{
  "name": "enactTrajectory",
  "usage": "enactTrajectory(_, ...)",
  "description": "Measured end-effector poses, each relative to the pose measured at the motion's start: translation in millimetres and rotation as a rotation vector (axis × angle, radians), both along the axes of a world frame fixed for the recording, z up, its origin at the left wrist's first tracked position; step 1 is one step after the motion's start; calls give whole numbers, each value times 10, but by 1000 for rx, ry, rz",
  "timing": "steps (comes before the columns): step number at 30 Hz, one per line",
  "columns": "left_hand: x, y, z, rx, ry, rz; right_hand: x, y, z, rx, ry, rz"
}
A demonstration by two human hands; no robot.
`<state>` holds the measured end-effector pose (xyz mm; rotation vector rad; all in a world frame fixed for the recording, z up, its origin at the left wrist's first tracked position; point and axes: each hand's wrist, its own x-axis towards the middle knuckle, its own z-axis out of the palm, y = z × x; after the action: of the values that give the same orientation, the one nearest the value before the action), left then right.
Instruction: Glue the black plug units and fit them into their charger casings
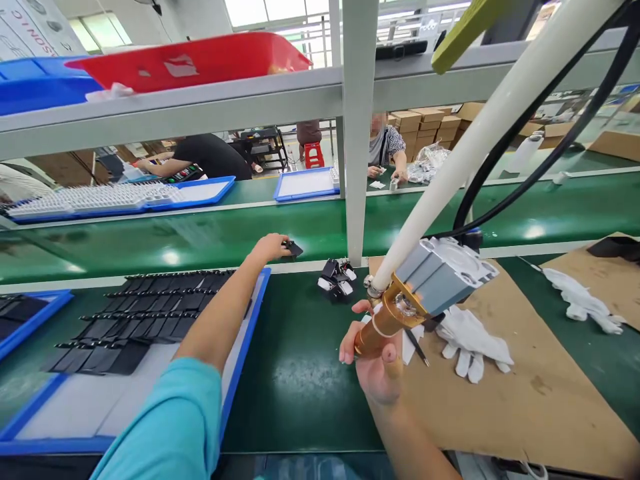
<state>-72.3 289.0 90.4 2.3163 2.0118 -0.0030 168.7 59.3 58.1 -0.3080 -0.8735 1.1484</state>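
My left hand (273,247) reaches over the far edge of the bench, its fingers closed on a small flat black plastic part (293,249). Below it is the green belt. My right hand (375,373) is curled around the copper-coloured barrel (375,333) of a tool with a grey metal cylinder body (445,273). The tool is attached to a slanted white pole (450,180). A small pile of black parts with white pieces (337,280) lies on the bench between my hands. Rows of black parts (165,307) fill much of the blue-rimmed tray (245,360) at left.
White gloves (473,340) and a pen (417,347) lie on brown cardboard (545,413). A white post (359,133) and a shelf with a red bin (200,63) stand ahead. Black cables (493,160) hang by the pole. Co-workers sit beyond the green belt (240,230).
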Motion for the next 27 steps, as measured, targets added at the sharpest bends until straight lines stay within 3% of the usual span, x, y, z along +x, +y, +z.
enactTrajectory(2, 79, -351, 39, 21, 11, -27, 5, -5, -2, 2, -6, 20)
enactTrajectory(5, 225, -1061, -12, 50, 8, -135, 16, -8, 1, -19, -21, 30)
enactTrajectory(8, 347, -1748, -175, -16, -21, -177, 22, -1, 15, -37, -30, 0)
enactTrajectory(11, 398, -2211, -370, -87, -85, -151, 23, 13, 29, -48, -42, -40)
enactTrajectory(15, 347, -2545, -549, -52, -251, -68, 28, 27, 22, -49, -75, -70)
enactTrajectory(20, 260, -2793, -771, -84, -591, 9, 3, 21, 9, -29, -100, -63)
enactTrajectory(24, 356, -2881, -1019, 123, -665, 141, -114, -27, 80, -37, -69, -6)
enactTrajectory(27, 491, -2918, -1073, 241, -698, 160, -248, -85, 149, -25, -36, 57)
